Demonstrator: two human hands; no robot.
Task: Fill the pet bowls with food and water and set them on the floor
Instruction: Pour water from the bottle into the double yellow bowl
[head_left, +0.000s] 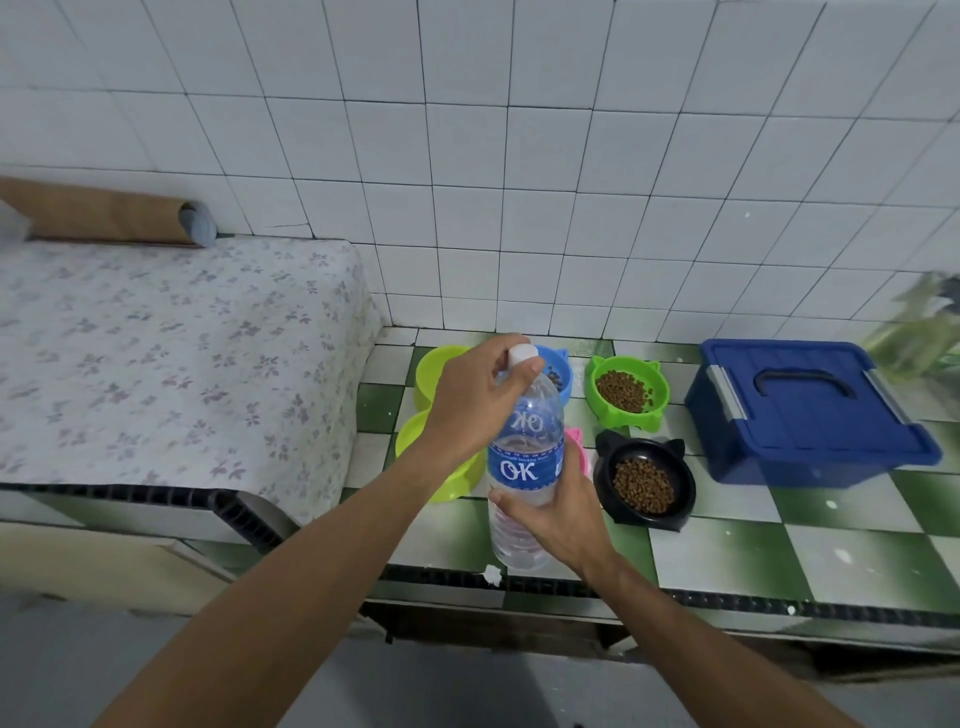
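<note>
A clear water bottle (525, 467) with a blue label stands upright over the counter. My right hand (556, 512) grips its lower body. My left hand (480, 400) is closed around the neck, fingers on the white cap (522, 356). Behind the bottle sit a green bowl (626, 391) and a black bowl (644, 483), both holding brown kibble. A blue bowl (558, 376) with some kibble, a pink bowl (576, 452) and a lime double bowl (431, 447) are partly hidden by my hands and the bottle.
A blue lidded storage box (800, 410) stands at the right on the green and white checked counter (779, 551). A flower-patterned cloth (171, 364) covers the surface at left, with a brown roll (104, 213) against the tiled wall.
</note>
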